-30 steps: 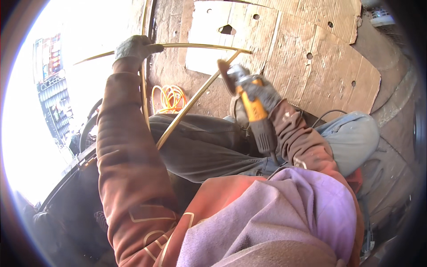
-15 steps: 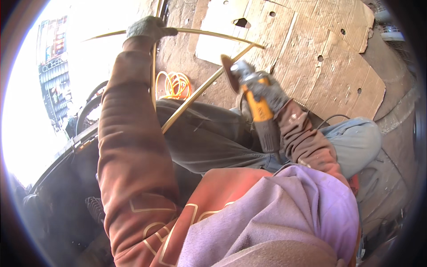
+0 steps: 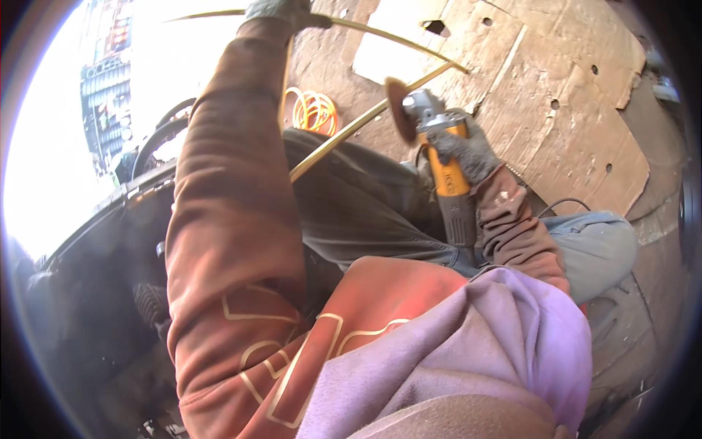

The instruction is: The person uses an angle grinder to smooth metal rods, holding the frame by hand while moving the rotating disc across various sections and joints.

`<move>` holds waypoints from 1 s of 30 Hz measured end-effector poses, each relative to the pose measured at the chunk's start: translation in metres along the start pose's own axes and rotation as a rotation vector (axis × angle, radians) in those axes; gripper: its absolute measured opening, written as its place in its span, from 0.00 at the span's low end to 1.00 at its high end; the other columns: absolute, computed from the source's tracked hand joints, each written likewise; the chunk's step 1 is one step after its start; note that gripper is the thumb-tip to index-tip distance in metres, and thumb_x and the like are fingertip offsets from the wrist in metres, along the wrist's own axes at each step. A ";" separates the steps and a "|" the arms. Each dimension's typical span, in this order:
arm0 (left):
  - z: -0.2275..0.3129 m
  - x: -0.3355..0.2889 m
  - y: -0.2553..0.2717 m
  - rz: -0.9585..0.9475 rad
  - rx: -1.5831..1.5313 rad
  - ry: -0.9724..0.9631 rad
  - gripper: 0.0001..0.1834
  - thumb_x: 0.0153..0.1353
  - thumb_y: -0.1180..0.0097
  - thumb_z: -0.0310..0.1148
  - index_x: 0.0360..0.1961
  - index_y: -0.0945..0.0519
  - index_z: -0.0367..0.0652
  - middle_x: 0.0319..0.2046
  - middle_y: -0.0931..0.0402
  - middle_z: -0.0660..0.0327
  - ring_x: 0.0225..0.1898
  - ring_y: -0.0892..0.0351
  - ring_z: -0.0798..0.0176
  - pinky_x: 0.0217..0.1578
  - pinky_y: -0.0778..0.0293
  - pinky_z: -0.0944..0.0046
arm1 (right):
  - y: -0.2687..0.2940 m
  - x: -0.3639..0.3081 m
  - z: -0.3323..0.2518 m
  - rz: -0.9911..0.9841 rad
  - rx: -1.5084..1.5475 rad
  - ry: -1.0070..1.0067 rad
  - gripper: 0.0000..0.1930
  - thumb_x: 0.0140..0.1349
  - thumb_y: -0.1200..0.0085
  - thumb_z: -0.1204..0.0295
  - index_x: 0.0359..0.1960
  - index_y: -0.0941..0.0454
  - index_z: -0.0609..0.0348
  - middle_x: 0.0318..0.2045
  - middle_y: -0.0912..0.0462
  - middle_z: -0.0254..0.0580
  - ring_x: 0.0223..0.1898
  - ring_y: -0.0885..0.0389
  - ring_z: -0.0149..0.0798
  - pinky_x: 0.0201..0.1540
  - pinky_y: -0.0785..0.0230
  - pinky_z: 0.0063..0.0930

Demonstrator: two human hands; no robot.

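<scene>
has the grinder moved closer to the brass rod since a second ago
Cannot tell: the angle grinder in the right hand sits about as near the diagonal brass rod; mostly the camera shifted.

The yellow-and-black angle grinder [image 3: 447,183] has a smooth, slightly glossy plastic body, a dull grey metal head and a rough, matt brown abrasive disc [image 3: 398,110]. The right hand [image 3: 468,150] wears a coarse grey knitted cloth glove, and the left hand [image 3: 281,9] wears a similar dark cloth glove. The thin curved brass-coloured metal rods [image 3: 351,128] look smooth, with a soft sheen. The flat brown cardboard sheets [image 3: 563,110] on the floor are matt, scuffed and punched with holes. The coiled orange cable [image 3: 313,110] looks like glossy plastic. The rust-brown sleeve [image 3: 227,205] is matt woven cloth.
</scene>
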State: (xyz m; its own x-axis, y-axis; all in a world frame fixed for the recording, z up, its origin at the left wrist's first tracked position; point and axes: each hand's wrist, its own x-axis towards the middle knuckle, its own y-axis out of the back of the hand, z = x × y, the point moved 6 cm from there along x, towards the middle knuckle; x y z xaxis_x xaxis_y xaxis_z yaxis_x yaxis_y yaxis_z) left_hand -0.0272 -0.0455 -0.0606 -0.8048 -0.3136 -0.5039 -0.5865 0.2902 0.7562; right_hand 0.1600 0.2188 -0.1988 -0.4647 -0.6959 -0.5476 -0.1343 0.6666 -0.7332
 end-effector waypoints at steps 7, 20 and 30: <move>-0.011 -0.015 -0.004 0.033 0.048 0.035 0.32 0.48 0.38 0.64 0.35 0.14 0.44 0.34 0.16 0.56 0.41 0.18 0.54 0.45 0.25 0.55 | -0.091 -0.033 0.010 -0.324 -0.571 0.330 0.35 0.45 0.27 0.72 0.54 0.34 0.61 0.41 0.19 0.41 0.40 0.20 0.30 0.45 0.25 0.26; -0.039 0.044 -0.091 0.060 -0.096 -0.032 0.34 0.43 0.32 0.64 0.41 0.15 0.46 0.38 0.17 0.54 0.45 0.20 0.55 0.51 0.29 0.56 | -0.085 -0.040 0.004 -0.237 -0.769 0.580 0.32 0.46 0.26 0.67 0.50 0.31 0.58 0.41 0.20 0.39 0.41 0.20 0.31 0.45 0.27 0.25; -0.014 0.000 -0.021 0.062 -0.124 -0.037 0.26 0.45 0.32 0.58 0.38 0.14 0.51 0.40 0.17 0.58 0.45 0.20 0.54 0.48 0.28 0.55 | -0.080 -0.025 0.001 -0.311 -0.275 0.136 0.30 0.47 0.27 0.64 0.49 0.27 0.65 0.35 0.18 0.40 0.37 0.19 0.31 0.41 0.26 0.21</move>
State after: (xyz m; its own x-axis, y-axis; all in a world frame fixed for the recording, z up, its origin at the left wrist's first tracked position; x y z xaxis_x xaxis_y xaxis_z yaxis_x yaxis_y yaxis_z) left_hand -0.0134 -0.0645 -0.0703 -0.8432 -0.2640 -0.4684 -0.5220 0.1933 0.8307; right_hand 0.1834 0.1824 -0.1269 -0.4744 -0.8452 -0.2461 -0.5055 0.4904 -0.7099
